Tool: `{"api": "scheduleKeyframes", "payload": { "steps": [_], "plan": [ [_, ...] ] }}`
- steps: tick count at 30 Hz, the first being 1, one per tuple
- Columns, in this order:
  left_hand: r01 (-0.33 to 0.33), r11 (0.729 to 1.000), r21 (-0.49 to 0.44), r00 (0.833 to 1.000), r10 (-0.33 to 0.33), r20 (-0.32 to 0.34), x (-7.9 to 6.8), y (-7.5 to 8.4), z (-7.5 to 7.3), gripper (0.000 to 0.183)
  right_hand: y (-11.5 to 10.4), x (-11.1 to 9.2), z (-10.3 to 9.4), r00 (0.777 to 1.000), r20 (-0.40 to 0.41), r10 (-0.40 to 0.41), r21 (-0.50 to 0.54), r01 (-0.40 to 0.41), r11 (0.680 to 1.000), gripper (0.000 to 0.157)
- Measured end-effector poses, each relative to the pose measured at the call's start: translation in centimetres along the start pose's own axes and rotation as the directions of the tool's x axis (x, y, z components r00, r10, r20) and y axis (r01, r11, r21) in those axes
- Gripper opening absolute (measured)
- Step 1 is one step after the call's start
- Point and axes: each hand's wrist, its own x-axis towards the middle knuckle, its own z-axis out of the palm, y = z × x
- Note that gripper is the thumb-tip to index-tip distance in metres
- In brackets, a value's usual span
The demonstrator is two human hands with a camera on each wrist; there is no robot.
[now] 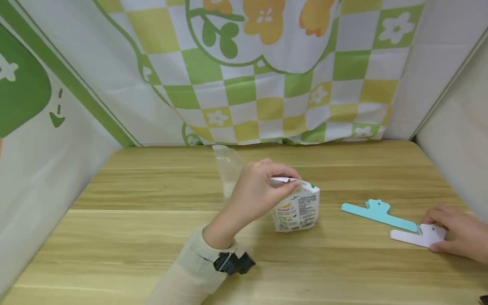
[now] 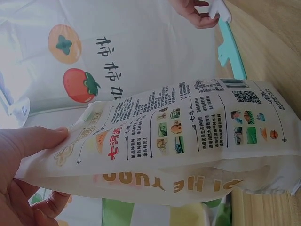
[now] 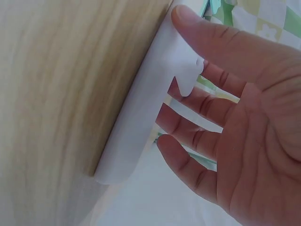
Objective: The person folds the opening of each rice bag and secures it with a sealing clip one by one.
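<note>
My left hand [image 1: 253, 188] pinches the folded top edge of a white printed food bag [image 1: 297, 209], which stands upright on the table. Printed text, small pictures and a barcode cover the side of the bag in the left wrist view, where my thumb [image 2: 42, 141] presses on its top end. Over at the right, my right hand [image 1: 463, 233] holds a white bag clip [image 1: 409, 238] by its handle end. The right wrist view has the thumb on the near face of the clip [image 3: 136, 108] and the fingers behind it. A teal bag clip [image 1: 381, 214] lies just beyond the white one.
Behind my left hand is a clear plastic bag [image 1: 225, 163], partly hidden by the hand. The wooden table [image 1: 133, 237] reaches back to a checked, flowered cloth [image 1: 267, 89], with pale fabric walls [image 1: 453, 106] on both sides.
</note>
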Motion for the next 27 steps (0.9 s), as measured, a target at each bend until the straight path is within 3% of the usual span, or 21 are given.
{"api": "scheduleKeyframes", "payload": {
  "steps": [4, 7, 11, 14, 19, 25, 27],
  "plan": [
    [-0.012, 1.0, 0.003, 1.0, 0.012, -0.005, 0.1, 0.0, 0.0, 0.003, -0.1, 0.0, -0.2, 0.998, -0.048, -0.043, -0.003, 0.043, 0.999, 0.05],
    [-0.015, 1.0, 0.002, 1.0, 0.015, -0.007, 0.1, -0.1, 0.0, 0.003, -0.5, 0.1, -0.4, 0.999, -0.022, -0.035, 0.024, 0.036, 0.999, 0.049],
    [-0.016, 1.0, 0.003, 1.0, 0.016, -0.005, 0.1, -0.1, 0.0, 0.003, -0.8, 0.3, -0.9, 0.986, 0.149, 0.07, 0.074, -0.081, 0.994, 0.044],
    [-0.02, 1.0, 0.006, 1.0, 0.02, -0.002, 0.0, -0.2, 0.0, 0.004, -0.9, 0.5, -1.1, 0.971, 0.212, 0.113, 0.074, -0.131, 0.989, 0.042],
    [-0.017, 1.0, 0.006, 1.0, 0.017, -0.004, -0.2, -0.2, -0.1, 0.003, -1.2, 0.6, -1.3, 0.99, 0.133, 0.049, 0.103, -0.063, 0.993, 0.053],
    [-0.028, 1.0, 0.001, 1.0, 0.028, -0.008, 0.0, 0.0, -0.1, 0.003, -1.6, 1.2, -2.4, 0.961, 0.265, 0.08, 0.16, -0.126, 0.979, 0.031],
    [-0.028, 1.0, 0.004, 1.0, 0.028, -0.008, 0.0, 0.0, -0.1, 0.003, -1.7, 1.3, -2.7, 0.959, 0.274, 0.068, 0.17, -0.118, 0.978, 0.027]
  ]
}}
